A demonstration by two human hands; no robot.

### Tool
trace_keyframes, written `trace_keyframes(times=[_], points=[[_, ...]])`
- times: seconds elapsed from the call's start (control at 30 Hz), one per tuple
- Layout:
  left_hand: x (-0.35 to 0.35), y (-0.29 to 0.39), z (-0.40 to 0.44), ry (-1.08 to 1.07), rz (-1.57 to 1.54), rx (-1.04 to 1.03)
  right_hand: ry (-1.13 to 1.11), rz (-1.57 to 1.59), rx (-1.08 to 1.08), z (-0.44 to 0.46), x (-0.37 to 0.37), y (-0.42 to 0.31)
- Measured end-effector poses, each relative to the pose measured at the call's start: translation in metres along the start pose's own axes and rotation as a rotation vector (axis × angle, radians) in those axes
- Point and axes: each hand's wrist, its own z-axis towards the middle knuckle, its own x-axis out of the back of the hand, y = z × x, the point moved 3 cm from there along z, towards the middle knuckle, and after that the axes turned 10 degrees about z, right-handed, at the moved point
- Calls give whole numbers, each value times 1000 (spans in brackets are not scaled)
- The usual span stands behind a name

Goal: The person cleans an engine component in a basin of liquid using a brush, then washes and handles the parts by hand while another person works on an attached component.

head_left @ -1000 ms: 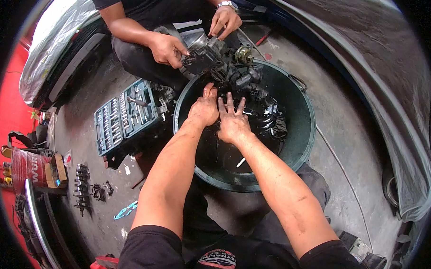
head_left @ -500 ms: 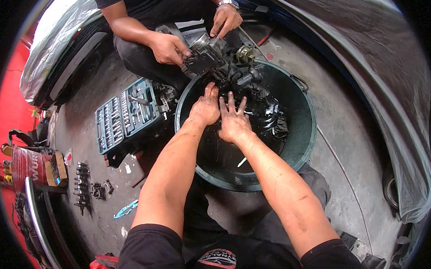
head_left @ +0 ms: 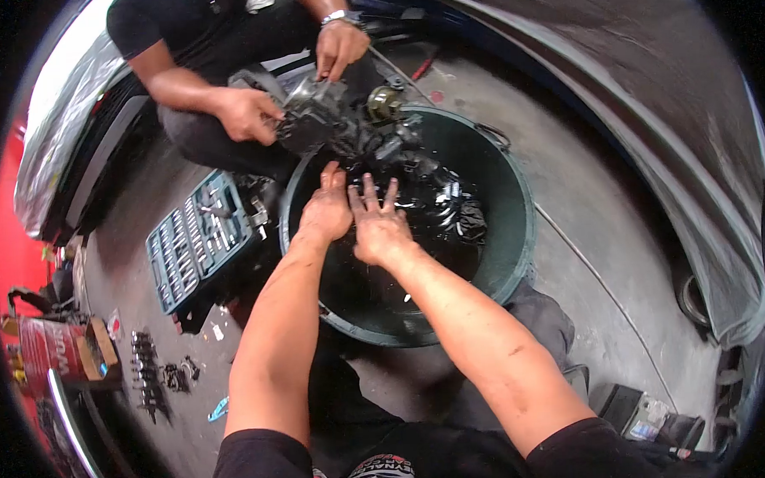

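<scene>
A large dark green tub [head_left: 511, 260] stands before me, with dark liquid and wet black parts [head_left: 461, 211] inside. Both of my hands reach over it, side by side. My left hand [head_left: 327, 209] has its fingers stretched forward near the tub's left inner side. My right hand [head_left: 380, 224] is spread, fingertips close to the lower edge of a greasy metal assembly [head_left: 315, 115]; whether they touch it I cannot tell. Another person's two hands hold that assembly over the tub's far rim. A round brass-coloured part [head_left: 384, 104] sits at its right end.
An open socket set [head_left: 199, 237] lies left of the tub. Farther left are a crankshaft-like part [head_left: 147, 374] and a red box [head_left: 58, 347]. A cable [head_left: 598, 273] runs along the floor at right, beside a covered vehicle [head_left: 648, 120]. A battery-like object [head_left: 650, 419] sits lower right.
The view has shifted, so the tub and the other person appear farther left. The assembly looks slightly tilted and blurred by motion. My hands keep nearly the same spread pose.
</scene>
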Motion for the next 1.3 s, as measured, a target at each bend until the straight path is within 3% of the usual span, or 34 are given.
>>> trace_keyframes(times=[0.83,1.3], points=[[2,2,-2,64,-7,-17,-86,12,-53,-2,11,-7],[7,4,-3,-9,-2,5,-33,-39,-16,3,3,-3]])
